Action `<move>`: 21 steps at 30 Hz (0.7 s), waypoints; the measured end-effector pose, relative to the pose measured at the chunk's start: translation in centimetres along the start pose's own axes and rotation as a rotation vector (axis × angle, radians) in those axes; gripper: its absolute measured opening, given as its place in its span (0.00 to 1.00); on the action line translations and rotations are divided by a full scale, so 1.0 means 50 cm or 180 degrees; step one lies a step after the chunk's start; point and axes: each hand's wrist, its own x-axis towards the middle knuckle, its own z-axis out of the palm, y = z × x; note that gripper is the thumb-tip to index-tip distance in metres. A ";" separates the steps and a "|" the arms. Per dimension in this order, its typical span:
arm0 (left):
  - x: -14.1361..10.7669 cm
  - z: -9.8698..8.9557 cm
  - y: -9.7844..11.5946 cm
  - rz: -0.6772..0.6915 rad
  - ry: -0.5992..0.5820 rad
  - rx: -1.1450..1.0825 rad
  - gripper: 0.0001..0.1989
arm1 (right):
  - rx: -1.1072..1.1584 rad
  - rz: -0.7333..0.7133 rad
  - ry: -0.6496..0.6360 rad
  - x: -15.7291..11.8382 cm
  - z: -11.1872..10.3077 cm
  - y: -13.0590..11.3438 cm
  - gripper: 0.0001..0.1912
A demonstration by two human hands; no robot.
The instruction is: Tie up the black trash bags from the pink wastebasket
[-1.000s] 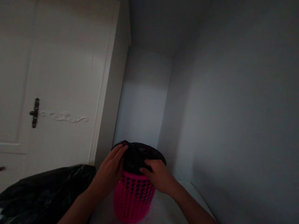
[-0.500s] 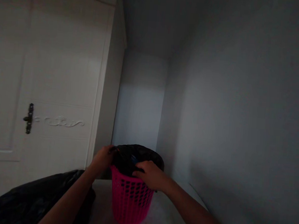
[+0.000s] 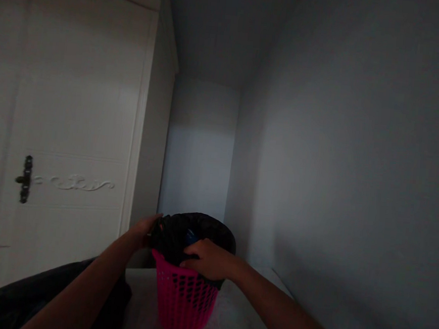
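A pink perforated plastic basket (image 3: 183,308) stands upright, lined with a black plastic bag (image 3: 218,231) whose edge folds over the far and right rim. At the left rim, my left hand (image 3: 144,229) is closed on the bag's edge, its fingertips partly behind the plastic. My right hand (image 3: 211,260) reaches over the front rim, thumb and fingers closed around the bag there. Inside the opening shows a small blue patch (image 3: 190,237), too dark to identify.
Another black plastic bag (image 3: 42,287) lies at the lower left, under my left forearm. The basket rests on a pale surface (image 3: 238,318). A white wardrobe (image 3: 87,108) with a dark handle (image 3: 25,179) stands at the left. Grey walls (image 3: 336,168) close off the right and back.
The bag now hangs lower over the right front of the rim, by my right hand. My left hand has pulled the bag's edge slightly outward at the left. The view has turned a little right.
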 end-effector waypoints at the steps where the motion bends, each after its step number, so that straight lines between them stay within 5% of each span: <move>1: 0.002 0.000 -0.007 -0.0160 -0.0080 -0.0019 0.12 | 0.0006 -0.0061 0.0018 -0.001 -0.001 -0.002 0.16; 5: 0.015 0.008 -0.023 -0.0417 -0.0145 -0.0182 0.14 | 0.0054 -0.0098 0.0038 -0.002 -0.002 -0.004 0.20; 11: 0.039 0.009 0.001 -0.0001 0.0166 -0.0613 0.08 | -0.0010 -0.0104 -0.0125 0.000 -0.002 -0.003 0.20; 21: 0.051 0.041 0.093 0.0528 -0.0116 -0.1244 0.35 | 0.0193 -0.0274 -0.0461 0.002 -0.007 -0.011 0.21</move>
